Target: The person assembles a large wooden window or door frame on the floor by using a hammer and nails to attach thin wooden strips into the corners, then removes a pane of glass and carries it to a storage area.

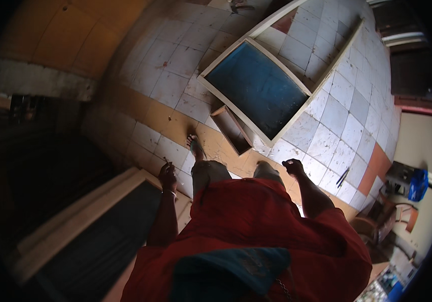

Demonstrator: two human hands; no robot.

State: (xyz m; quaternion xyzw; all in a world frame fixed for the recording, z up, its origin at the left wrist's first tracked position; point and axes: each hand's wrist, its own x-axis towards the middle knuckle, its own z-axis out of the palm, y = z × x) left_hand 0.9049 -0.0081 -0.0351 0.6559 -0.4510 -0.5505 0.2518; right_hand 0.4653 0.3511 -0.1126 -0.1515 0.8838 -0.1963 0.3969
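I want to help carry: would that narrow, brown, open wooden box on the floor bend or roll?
The narrow, brown, open wooden box probably won't bend, since its sides look like straight boards. Flat sides and square corners make rolling unlikely. It may scrape if pushed, as the pale tiled floor looks dirty.

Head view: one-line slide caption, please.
Left hand and right hand hang above a tiled floor, where a narrow brown box lies beside a pale, blue-panelled frame.
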